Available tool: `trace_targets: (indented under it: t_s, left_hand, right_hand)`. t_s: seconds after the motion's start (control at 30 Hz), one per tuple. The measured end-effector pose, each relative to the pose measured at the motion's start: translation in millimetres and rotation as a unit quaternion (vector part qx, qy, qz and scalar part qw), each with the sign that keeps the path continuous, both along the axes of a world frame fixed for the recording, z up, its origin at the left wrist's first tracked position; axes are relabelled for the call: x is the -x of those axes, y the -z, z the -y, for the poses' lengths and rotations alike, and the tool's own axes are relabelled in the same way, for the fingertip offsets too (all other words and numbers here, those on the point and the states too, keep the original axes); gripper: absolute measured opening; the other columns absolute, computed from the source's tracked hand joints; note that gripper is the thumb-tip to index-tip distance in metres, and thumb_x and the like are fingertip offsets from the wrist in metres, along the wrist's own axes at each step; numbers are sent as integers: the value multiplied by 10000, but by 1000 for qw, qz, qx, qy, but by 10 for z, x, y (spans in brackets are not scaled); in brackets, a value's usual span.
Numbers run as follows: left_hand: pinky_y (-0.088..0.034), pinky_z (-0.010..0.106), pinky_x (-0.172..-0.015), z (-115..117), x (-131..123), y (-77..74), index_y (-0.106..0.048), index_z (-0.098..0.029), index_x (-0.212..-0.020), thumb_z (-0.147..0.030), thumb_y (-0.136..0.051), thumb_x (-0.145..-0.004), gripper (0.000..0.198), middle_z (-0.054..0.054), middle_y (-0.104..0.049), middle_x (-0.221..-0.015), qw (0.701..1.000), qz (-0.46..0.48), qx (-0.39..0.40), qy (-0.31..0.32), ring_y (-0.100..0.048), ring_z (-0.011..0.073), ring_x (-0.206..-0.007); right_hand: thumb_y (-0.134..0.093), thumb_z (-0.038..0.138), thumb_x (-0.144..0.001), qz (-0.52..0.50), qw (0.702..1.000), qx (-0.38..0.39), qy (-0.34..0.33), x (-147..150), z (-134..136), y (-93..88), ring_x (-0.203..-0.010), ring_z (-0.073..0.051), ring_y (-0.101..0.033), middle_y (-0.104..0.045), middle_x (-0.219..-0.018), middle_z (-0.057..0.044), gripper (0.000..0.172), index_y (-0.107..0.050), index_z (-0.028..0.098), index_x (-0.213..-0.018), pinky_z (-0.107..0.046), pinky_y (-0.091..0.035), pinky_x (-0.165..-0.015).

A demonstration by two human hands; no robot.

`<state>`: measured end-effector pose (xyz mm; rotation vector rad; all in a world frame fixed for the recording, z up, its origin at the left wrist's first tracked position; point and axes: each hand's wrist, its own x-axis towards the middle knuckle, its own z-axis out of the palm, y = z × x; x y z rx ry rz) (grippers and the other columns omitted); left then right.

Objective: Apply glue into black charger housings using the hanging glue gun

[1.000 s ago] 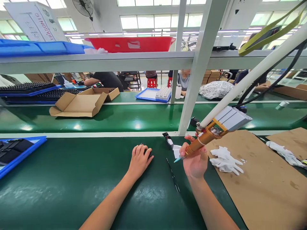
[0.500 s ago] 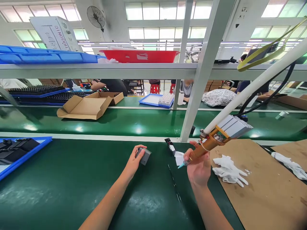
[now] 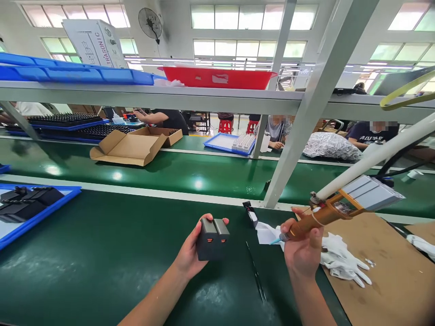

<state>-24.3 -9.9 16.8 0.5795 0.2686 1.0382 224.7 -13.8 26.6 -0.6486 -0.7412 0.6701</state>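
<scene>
My left hand [image 3: 190, 256] is closed around a dark grey and black boxy block [image 3: 211, 249], fingers behind it and thumb along its left side. Two small orange-lined openings show on the face turned to me, and the top is ridged. My right hand [image 3: 303, 256] grips an orange-gold dispensing gun [image 3: 314, 222] with a pale blue nozzle tip [image 3: 279, 239] that points left toward the block, apart from it. Between the hands, a thin pair of dark tweezers [image 3: 255, 274] lies on the green bench. White paper [image 3: 267, 233] lies behind the nozzle.
A white arm [image 3: 374, 156] reaches down to the dispensing gun. A slanted metal post [image 3: 299, 136] rises behind the bench. White gloves [image 3: 343, 262] lie on brown cardboard [image 3: 401, 271] at right. At left, a blue tray [image 3: 73, 192] holds black parts. Several people sit beyond.
The block in my left hand has been turned and brought nearer, so its face with the orange openings now shows. My view has shifted and tilted slightly; my right hand still grips the dispensing gun.
</scene>
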Motion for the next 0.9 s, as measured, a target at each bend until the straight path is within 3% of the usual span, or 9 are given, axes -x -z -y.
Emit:
trace_targets:
  t_s: [0.33, 0.4, 0.47, 0.5, 0.53, 0.63, 0.67, 0.73, 0.9]
  left_hand:
    - [-472, 371, -829, -4, 26, -32, -521, -289, -1023, -492, -523, -888, 244, 69, -589, -1230, 998, -47, -37, -8, -619, 216, -977]
    - [-477, 377, -824, -51, 53, -10, -508, -293, -1031, -517, -520, -878, 271, 64, -598, -1216, 994, -100, -46, -27, -627, 222, -959]
    - [-485, 368, -806, -152, 112, 52, -500, -293, -1058, -518, -516, -875, 291, 62, -593, -1216, 967, -226, -81, -85, -627, 227, -947]
    - [-485, 366, -808, -228, 155, 100, -502, -288, -1074, -507, -517, -874, 297, 63, -589, -1213, 931, -321, -114, -129, -619, 231, -957]
    - [-483, 363, -821, -321, 204, 155, -510, -279, -1086, -491, -515, -875, 300, 63, -584, -1205, 869, -431, -158, -185, -605, 233, -975]
    - [-460, 407, -903, -667, 353, 337, -546, -242, -1071, -461, -465, -883, 300, 71, -588, -1103, 579, -700, -291, -301, -561, 248, -1020]
    - [-447, 437, -922, -786, 392, 391, -554, -226, -1066, -450, -466, -876, 306, 86, -580, -1091, 540, -722, -300, -313, -547, 264, -1028]
    - [-438, 484, -921, -991, 444, 481, -569, -210, -1064, -428, -470, -866, 311, 110, -565, -1089, 495, -745, -310, -321, -524, 297, -1043]
    - [-440, 484, -921, -1175, 485, 595, -604, -219, -1032, -364, -505, -844, 257, 126, -562, -1156, 443, -774, -332, -306, -506, 317, -1102]
  right_hand:
    - [-567, 476, -793, -7, 1000, 15, 14, -6, -2, -13, -547, -122, -550, -572, -1040, -15, 377, -536, 295, -1122, -295, -419, -528]
    - [-561, 478, -801, -4, 1000, 11, 12, -13, -7, -1, -550, -119, -553, -568, -1050, -20, 361, -536, 286, -1106, -292, -418, -527]
    - [-549, 471, -812, -4, 1000, 3, 12, -22, -14, 18, -549, -115, -552, -568, -1051, -23, 333, -533, 279, -1084, -285, -411, -522]
    - [-544, 462, -817, -5, 1000, 0, 13, -26, -18, 28, -549, -112, -553, -568, -1048, -23, 315, -530, 277, -1072, -281, -409, -520]
    - [-539, 453, -821, -7, 1000, -2, 13, -30, -22, 38, -549, -110, -553, -568, -1046, -22, 296, -528, 274, -1057, -277, -407, -517]
    - [-526, 434, -834, -13, 1000, -4, 8, -37, -32, 55, -555, -107, -557, -566, -1042, -15, 248, -515, 273, -1023, -269, -407, -513]
    - [-520, 430, -840, -15, 1000, -5, 6, -37, -34, 58, -558, -107, -558, -568, -1041, -12, 237, -508, 275, -1020, -269, -410, -517]
    - [-510, 423, -851, -15, 1000, -8, 3, -36, -34, 59, -562, -105, -558, -576, -1044, -12, 225, -490, 279, -1023, -273, -417, -533]
    - [-494, 425, -864, -8, 1000, 0, 0, -28, -23, 54, -584, -109, -553, -588, -1087, -32, 229, -475, 273, -1034, -272, -412, -546]
